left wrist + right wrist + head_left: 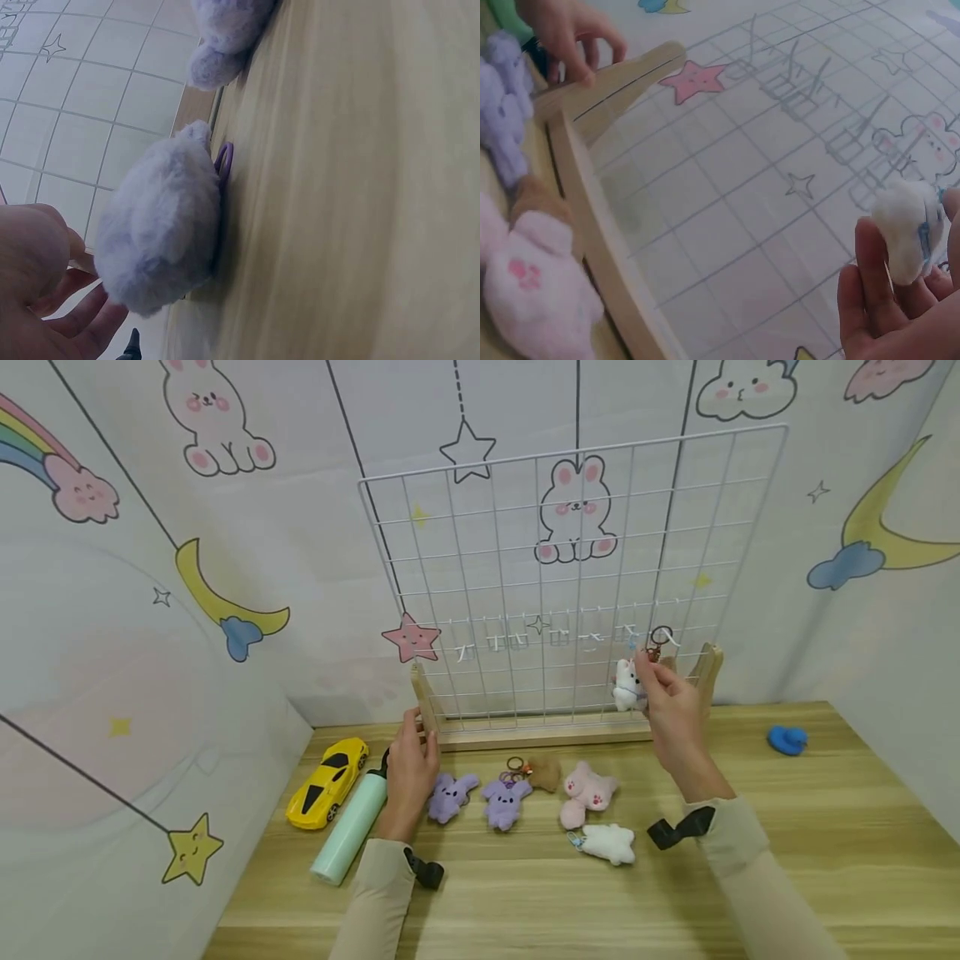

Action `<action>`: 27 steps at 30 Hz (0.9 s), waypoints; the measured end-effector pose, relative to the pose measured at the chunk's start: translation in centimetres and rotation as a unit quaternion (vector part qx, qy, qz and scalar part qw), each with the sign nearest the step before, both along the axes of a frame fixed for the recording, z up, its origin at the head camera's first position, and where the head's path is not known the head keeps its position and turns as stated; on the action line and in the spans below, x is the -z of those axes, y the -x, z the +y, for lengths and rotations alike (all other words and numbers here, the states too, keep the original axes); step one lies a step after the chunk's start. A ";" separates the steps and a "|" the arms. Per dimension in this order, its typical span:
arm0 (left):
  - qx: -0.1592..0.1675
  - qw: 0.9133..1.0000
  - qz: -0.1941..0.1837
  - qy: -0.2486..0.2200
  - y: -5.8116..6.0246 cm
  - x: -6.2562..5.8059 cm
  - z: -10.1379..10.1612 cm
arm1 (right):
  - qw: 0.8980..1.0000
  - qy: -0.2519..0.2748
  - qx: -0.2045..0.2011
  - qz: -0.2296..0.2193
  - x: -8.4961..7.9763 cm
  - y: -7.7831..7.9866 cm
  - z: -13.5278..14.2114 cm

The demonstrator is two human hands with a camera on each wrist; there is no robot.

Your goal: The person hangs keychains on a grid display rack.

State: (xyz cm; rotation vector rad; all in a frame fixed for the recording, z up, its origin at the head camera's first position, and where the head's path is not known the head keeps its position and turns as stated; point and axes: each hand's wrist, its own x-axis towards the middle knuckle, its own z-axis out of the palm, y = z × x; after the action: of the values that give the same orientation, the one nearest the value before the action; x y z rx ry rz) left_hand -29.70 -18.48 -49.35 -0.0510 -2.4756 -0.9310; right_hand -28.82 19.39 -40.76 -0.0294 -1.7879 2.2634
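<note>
My right hand (pixel 672 710) pinches a small white plush keychain (pixel 627 687) by its blue strap, in front of the right part of a white wire grid rack (pixel 517 560). In the right wrist view the white plush (pixel 906 229) sits by the curved fingers. Just behind that hand, a brown keychain with a dark ring (pixel 661 635) hangs at the rightmost hooks, partly hidden. My left hand (pixel 408 768) grips the left wooden foot (pixel 424 700) of the rack. Close to it lies a purple plush keychain (pixel 161 225), untouched.
On the table lie a second purple plush (pixel 505 803), a brown plush (pixel 544 774), a pink plush (pixel 587 789) and another white plush (pixel 609 843). A mint bottle (pixel 351 827) and yellow toy car (pixel 328 783) lie left; a blue duck (pixel 787 740) sits right. Clear hooks (pixel 558 637) line the grid.
</note>
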 end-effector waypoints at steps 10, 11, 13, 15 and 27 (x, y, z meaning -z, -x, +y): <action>0.001 1.000 0.000 -0.004 0.0 0.0 0.1 | 0.985 -0.146 -0.089 -0.034 4.9 -0.8 2.5; 0.001 1.000 -0.001 -0.004 0.0 0.0 0.1 | 0.982 -0.158 -0.093 -0.039 5.4 -1.0 2.7; 0.001 1.000 -0.001 -0.003 0.1 0.1 0.1 | 0.975 -0.191 -0.108 -0.039 6.3 -1.4 3.1; 0.003 1.000 0.002 -0.003 0.2 0.1 0.1 | 0.964 -0.231 -0.126 -0.032 7.1 -1.9 3.5; 0.005 1.000 0.013 -0.006 0.0 0.0 0.1 | 0.849 -0.413 -0.312 0.107 11.3 -3.2 3.1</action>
State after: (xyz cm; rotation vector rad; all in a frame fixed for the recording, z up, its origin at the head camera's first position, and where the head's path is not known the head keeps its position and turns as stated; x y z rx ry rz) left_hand -29.75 -18.36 -49.39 -0.0712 -2.4475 -0.9434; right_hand -25.67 22.53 -52.03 1.0470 -2.7277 1.4677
